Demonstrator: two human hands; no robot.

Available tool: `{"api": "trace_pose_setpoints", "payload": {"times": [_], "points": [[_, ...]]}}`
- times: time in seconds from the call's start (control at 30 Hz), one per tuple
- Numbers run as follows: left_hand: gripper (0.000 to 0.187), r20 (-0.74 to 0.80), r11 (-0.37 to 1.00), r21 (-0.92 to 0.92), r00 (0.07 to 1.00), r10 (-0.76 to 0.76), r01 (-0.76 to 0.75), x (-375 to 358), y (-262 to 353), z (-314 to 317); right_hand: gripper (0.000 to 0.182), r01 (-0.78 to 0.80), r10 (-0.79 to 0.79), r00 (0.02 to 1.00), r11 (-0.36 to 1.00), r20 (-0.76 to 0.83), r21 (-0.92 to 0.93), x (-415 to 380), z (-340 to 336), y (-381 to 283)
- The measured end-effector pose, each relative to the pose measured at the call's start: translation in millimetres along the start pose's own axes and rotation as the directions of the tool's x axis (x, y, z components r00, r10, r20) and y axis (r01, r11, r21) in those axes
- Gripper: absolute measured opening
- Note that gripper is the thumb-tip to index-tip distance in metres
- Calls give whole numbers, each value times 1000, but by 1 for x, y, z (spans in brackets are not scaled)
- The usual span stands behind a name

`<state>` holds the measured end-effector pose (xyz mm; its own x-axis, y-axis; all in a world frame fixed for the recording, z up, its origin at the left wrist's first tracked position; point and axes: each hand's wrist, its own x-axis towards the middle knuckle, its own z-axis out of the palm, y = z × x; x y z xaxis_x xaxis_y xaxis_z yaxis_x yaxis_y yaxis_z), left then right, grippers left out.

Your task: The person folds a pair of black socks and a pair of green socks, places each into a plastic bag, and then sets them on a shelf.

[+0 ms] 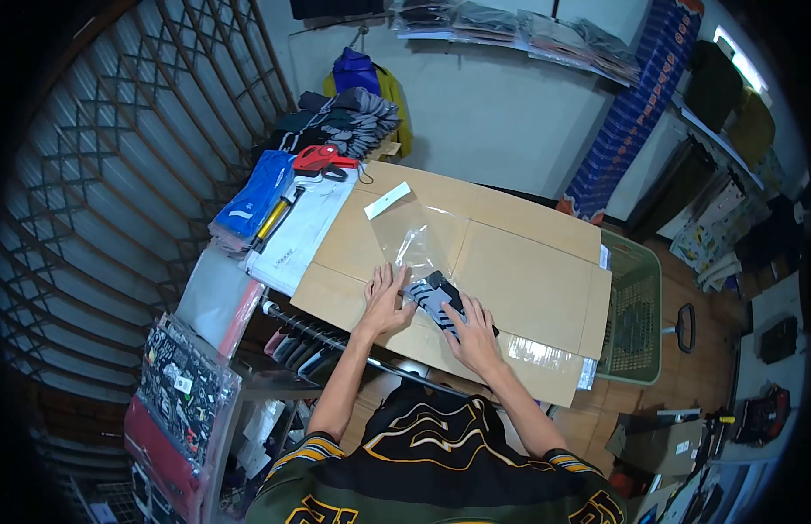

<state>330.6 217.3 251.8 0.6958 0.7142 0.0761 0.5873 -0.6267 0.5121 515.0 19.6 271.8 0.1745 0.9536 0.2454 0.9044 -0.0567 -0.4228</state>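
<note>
Setting: flattened cardboard [510, 262] is laid as a worktop in a crowded stockroom, with a metal folding grille on one side and shelves of packed goods against the wall.
Work surface: the cardboard is bare apart from the items being handled near its front edge.
Item in hand: a folded dark garment with grey and white stripes [440, 301] is seen lying flat on the cardboard, between the two hands.
Look of the item: it is folded small and compact, dark at one end and striped at the other; what kind of garment it is cannot be told.
Bag: a clear plastic bag [410, 231] with a white header strip is laid just beyond the garment, its lower end touching or overlapping it.
Left hand: the left hand [385, 301] is pressed flat, fingers spread and relaxed, on the bag's lower edge beside the garment; nothing is gripped.
Right hand: the right hand [474, 336] is laid palm down over the near end of the garment, fingers extended rather than clenched.
Progress: the garment is judged folded and lined up at the bag's mouth; whether any of it is already inside cannot be told, and sealing appears not yet done.
Nearby: red scissors [323, 160] and stacked folded clothes [257, 196] are kept at the far left.
</note>
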Motion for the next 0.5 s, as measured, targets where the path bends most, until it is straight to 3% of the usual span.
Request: {"api": "trace_pose_setpoints", "payload": {"times": [0.2,0.5], "points": [[105,-15,994,-87,998,65,-66,12,-8,0,69,-59,58,997,998,-53,-10,9,16,-12],[92,-246,926,-361,969,24,-114,22,-2,-2,70,-202,195,966,979,-172,-25,27,45,-42]]}}
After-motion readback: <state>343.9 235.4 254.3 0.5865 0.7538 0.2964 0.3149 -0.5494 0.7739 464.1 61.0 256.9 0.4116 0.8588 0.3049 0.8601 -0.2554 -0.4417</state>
